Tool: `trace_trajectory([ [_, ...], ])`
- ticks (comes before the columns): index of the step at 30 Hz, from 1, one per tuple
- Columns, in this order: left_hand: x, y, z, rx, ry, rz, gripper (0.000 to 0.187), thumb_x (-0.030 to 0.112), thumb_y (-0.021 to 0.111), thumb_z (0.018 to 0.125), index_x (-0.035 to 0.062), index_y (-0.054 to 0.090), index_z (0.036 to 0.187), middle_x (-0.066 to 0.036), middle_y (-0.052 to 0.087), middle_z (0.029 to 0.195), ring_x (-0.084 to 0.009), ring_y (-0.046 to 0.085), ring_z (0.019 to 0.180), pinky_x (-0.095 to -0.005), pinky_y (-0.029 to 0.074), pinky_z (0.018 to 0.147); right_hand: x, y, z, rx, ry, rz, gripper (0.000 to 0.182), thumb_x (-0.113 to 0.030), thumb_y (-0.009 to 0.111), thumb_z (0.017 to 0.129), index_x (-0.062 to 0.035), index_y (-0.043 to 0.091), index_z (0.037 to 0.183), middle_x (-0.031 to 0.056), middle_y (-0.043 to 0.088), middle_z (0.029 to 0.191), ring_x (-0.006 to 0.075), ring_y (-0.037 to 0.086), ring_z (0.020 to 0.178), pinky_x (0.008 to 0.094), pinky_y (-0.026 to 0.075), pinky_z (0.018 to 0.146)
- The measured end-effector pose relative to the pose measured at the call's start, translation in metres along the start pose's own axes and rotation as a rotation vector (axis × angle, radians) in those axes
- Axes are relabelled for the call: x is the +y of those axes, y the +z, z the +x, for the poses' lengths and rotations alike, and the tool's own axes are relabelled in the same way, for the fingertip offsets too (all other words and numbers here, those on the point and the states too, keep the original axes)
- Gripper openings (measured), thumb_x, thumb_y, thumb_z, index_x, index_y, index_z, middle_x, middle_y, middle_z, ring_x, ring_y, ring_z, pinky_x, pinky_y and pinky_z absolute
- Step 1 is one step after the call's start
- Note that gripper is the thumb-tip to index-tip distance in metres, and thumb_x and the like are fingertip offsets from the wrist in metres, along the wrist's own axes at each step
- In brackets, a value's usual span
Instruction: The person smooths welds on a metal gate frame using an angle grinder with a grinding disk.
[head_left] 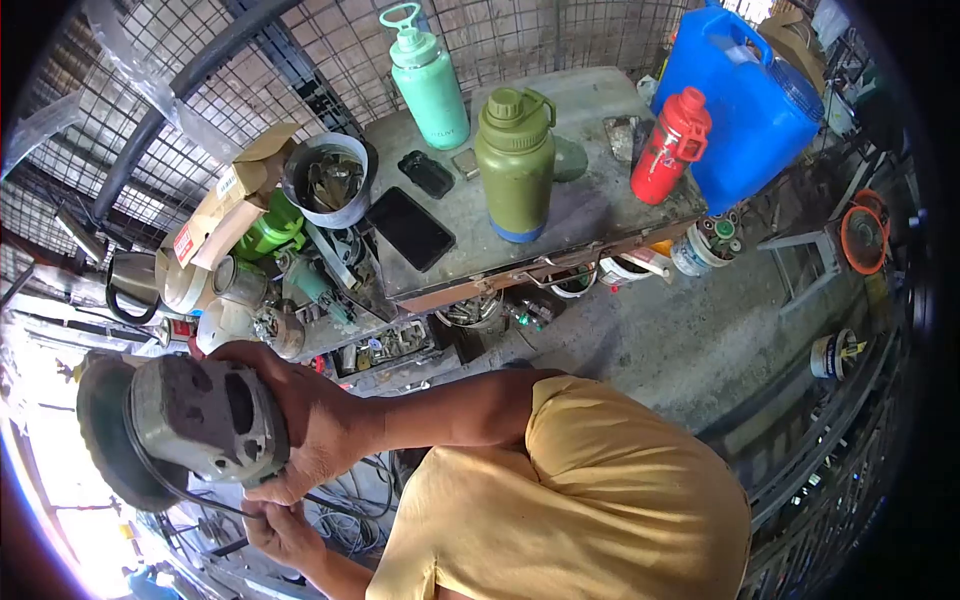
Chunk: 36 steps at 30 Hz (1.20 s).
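My right hand (318, 425) is wrapped round a bulky grey tool (200, 410) at the left, with dark smudges and an opening on its casing. A wide, round grey-green part (105, 430) sits at the tool's far left side. Just below, my left hand (285, 538) is closed, its fingers pinched on a thin dark cord or rod (205, 502) that curves along the tool. The fingertips of my right hand are partly hidden behind the casing.
A workbench (600, 95) holds a green bottle (515, 165), mint bottle (430, 90), red bottle (670, 150), phone (410, 228) and blue jerrycan (740, 110). Left of it are a bucket of scraps (328, 180) and cardboard (225, 215). Coiled cable (350, 520) lies below.
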<state>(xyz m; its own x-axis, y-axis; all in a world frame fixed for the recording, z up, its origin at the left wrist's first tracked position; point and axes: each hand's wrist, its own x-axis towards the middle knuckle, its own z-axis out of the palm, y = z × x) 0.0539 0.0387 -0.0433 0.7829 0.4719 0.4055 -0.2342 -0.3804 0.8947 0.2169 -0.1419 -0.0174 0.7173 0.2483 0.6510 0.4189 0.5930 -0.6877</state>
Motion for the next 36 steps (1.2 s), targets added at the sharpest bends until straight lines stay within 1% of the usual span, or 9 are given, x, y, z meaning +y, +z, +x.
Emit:
trace_trajectory([
  [4,0.009,-0.066,0.007,-0.097,0.299,-0.122,0.033,0.02,0.061,0.098,-0.0052,0.058,0.119,-0.01,0.062,0.105,-0.0155,0.059,0.082,-0.0262,0.047,0.063,0.014,-0.001,-0.003,0.03,0.022,-0.021,0.116,-0.028,0.092,0.059,-0.0016,0.021,0.146,0.0174,0.056,0.125,0.0279,0.059,0.116,0.0367,0.046,0.101],
  [6,0.012,-0.133,0.022,-0.241,0.306,-0.015,0.048,0.048,0.05,0.099,0.0172,0.059,0.134,-0.016,0.07,0.117,-0.0355,0.063,0.109,-0.0606,0.041,0.1,0.021,-0.004,-0.008,-0.023,0.047,-0.17,0.113,-0.028,0.092,0.06,-0.0019,0.023,0.145,0.0194,0.057,0.121,0.0312,0.062,0.11,0.0389,0.049,0.096],
  [10,0.072,-0.095,0.091,0.394,0.298,0.755,0.04,0.029,0.057,0.098,0.0002,0.059,0.125,-0.012,0.065,0.11,-0.0236,0.062,0.096,-0.0362,0.047,0.08,0.024,-0.006,-0.025,-0.163,0.099,-0.361,0.105,-0.027,0.09,0.057,-0.0048,0.029,0.139,0.0224,0.063,0.107,0.0416,0.066,0.096,0.0456,0.051,0.084],
  [18,-0.173,-0.205,0.114,-0.012,-0.068,1.383,0.046,0.027,0.059,0.095,-0.0073,0.061,0.126,-0.021,0.069,0.11,-0.0314,0.067,0.088,-0.044,0.053,0.076,0.006,0.012,-0.022,-0.18,-0.082,0.077,0.111,-0.028,0.091,0.058,-0.0064,0.028,0.146,0.0145,0.059,0.121,0.0289,0.063,0.111,0.0396,0.049,0.096],
  [21,-0.236,-0.202,0.048,0.21,-0.002,0.94,0.042,0.027,0.054,0.099,-0.0116,0.064,0.113,-0.019,0.069,0.09,-0.0264,0.062,0.063,-0.0412,0.046,0.052,-0.021,0.003,0.009,-0.085,0.111,0.284,0.118,-0.027,0.094,0.059,-0.0064,0.021,0.149,0.0131,0.052,0.132,0.0234,0.054,0.124,0.0376,0.044,0.105],
  [23,-0.218,-0.189,0.009,0.504,-0.559,0.426,0.045,0.038,0.054,0.101,-0.003,0.071,0.097,-0.006,0.051,0.057,-0.0109,0.038,0.045,-0.0305,0.027,0.041,-0.023,-0.002,0.026,0.152,-0.135,-0.074,0.11,-0.023,0.093,0.062,-0.0043,0.024,0.146,0.0119,0.052,0.129,0.0237,0.055,0.118,0.0393,0.045,0.102],
  [28,-0.208,-0.198,-0.094,0.014,0.035,1.28,0.014,0.004,0.056,0.091,-0.0014,0.069,0.091,-0.014,0.07,0.082,-0.0294,0.068,0.076,-0.0392,0.053,0.07,-0.023,-0.021,0.034,0.176,0.108,0.139,0.075,-0.037,0.072,0.08,-0.001,0.044,0.139,0.0139,0.058,0.125,0.0274,0.059,0.112,0.0414,0.049,0.097],
  [29,-0.232,-0.2,-0.112,0.323,-0.596,0.725,0.025,0.019,0.058,0.094,-0.0013,0.071,0.087,-0.015,0.071,0.081,-0.033,0.067,0.077,-0.0413,0.051,0.072,-0.014,-0.024,0.033,0.139,0.137,0.237,0.073,-0.044,0.067,0.084,-0.0008,0.045,0.139,0.0149,0.059,0.127,0.0289,0.059,0.113,0.0421,0.049,0.098],
  [36,-0.201,-0.226,-0.173,1.085,-0.715,0.74,0.048,0.04,0.055,0.098,-0.0025,0.068,0.081,-0.023,0.069,0.08,-0.0392,0.067,0.081,-0.0468,0.047,0.074,0.048,-0.045,0.031,0.025,-0.056,-0.22,0.082,-0.023,0.076,0.076,0.0052,0.04,0.144,0.0185,0.061,0.125,0.0294,0.063,0.111,0.0426,0.049,0.101],
])
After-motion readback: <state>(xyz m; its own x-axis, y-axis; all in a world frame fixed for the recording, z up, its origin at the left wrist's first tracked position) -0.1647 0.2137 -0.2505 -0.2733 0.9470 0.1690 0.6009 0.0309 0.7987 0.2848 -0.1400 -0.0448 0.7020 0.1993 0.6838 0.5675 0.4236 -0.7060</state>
